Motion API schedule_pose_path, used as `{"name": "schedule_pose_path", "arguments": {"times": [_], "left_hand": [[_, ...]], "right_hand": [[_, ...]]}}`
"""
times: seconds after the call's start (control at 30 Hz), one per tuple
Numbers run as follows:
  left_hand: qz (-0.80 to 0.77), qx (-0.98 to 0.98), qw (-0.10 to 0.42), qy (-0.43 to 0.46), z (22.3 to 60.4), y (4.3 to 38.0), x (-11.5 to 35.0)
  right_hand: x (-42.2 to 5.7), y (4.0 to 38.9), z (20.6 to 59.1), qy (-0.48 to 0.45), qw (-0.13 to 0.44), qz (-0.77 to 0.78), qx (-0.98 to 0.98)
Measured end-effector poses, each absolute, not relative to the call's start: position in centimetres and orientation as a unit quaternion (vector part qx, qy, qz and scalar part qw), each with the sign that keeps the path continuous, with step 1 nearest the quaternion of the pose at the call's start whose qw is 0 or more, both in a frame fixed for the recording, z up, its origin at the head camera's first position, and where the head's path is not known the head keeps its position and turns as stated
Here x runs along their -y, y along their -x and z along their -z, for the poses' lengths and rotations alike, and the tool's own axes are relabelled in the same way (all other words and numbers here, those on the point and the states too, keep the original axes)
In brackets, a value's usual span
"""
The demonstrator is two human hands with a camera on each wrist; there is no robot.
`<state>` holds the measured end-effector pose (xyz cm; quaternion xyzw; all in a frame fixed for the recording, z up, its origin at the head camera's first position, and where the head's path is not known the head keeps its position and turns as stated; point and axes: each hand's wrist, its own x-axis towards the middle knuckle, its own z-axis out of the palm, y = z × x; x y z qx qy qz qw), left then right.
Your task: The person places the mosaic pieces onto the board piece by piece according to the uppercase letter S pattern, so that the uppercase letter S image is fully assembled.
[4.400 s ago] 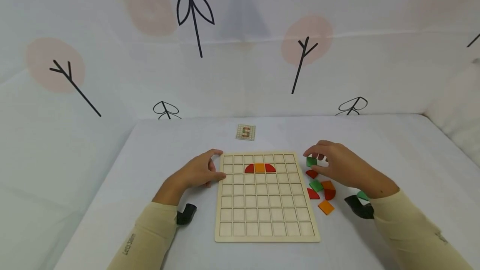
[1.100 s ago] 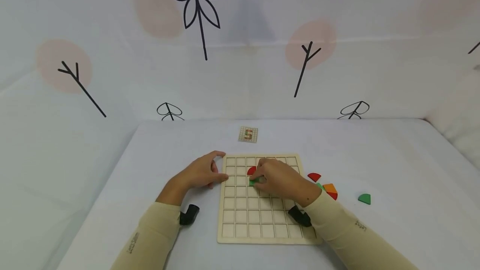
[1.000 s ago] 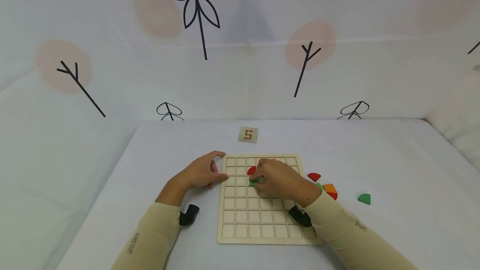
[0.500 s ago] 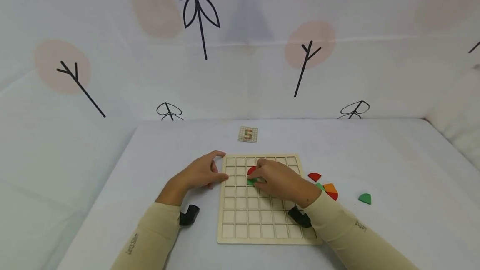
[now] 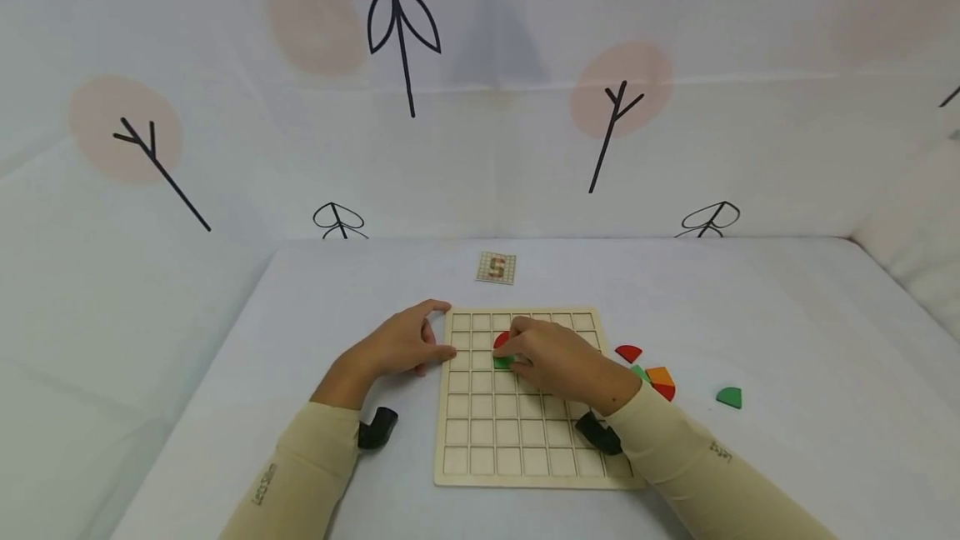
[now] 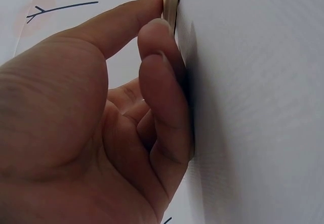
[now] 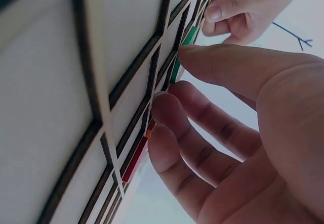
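Near the upper left of the pale wooden grid board (image 5: 532, 480), my right hand (image 5: 558, 361) pinches a green square tile (image 5: 503, 363) between thumb and fingertips. The tile lies at a cell just below a red quarter-round tile (image 5: 501, 340). In the right wrist view the thumb presses the green tile (image 7: 188, 38), and a red tile (image 7: 134, 159) shows past the other fingers. My left hand (image 5: 397, 342) rests at the board's left edge, thumb and index finger spread and touching it. In the left wrist view its other fingers (image 6: 162, 82) bend loosely near the tabletop.
Right of the board lie loose tiles: a red quarter-round (image 5: 628, 353), an orange one (image 5: 660, 377) and a green quarter-round (image 5: 729, 397). The right forearm hides part of that area. A small pattern card (image 5: 496, 267) with an S figure lies behind the board.
My right hand has brought the green tile from right of the board onto the grid. Over the last second the tile has shifted slightly left. The left hand stays at the board's edge.
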<state>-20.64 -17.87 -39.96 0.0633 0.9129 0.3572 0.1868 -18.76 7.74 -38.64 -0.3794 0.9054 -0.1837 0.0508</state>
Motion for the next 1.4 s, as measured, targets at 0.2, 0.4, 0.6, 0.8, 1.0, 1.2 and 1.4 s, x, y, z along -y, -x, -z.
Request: {"name": "schedule_pose_path", "arguments": {"times": [0.2, 0.4, 0.6, 0.8, 1.0, 1.2, 1.4], "left_hand": [[-0.357, -0.913, 0.186, -0.059, 40.0, 20.6, 17.8], [-0.357, -0.913, 0.185, -0.061, 40.2, 20.7, 17.8], [-0.355, -0.914, 0.187, -0.063, 40.1, 20.6, 17.7], [-0.347, -0.917, 0.184, -0.068, 40.0, 20.6, 17.7], [-0.344, -0.917, 0.191, -0.069, 39.9, 20.6, 17.6], [-0.344, -0.918, 0.183, -0.071, 39.4, 20.8, 17.6], [-0.343, -0.918, 0.192, -0.051, 39.8, 20.7, 17.6]], "right_hand": [[-7.7, 18.8, 38.6, 0.384, 0.048, 0.178, -0.905], [-7.7, 18.8, 38.5, 0.372, 0.056, 0.179, -0.909], [-7.8, 18.6, 38.5, 0.369, 0.060, 0.189, -0.908], [-7.8, 18.5, 38.5, 0.374, 0.048, 0.185, -0.908], [-7.9, 18.4, 38.5, 0.376, 0.045, 0.186, -0.907], [-8.3, 18.6, 37.5, 0.375, 0.020, 0.178, -0.910], [-10.7, 18.1, 35.5, 0.335, -0.033, 0.219, -0.916]]}}
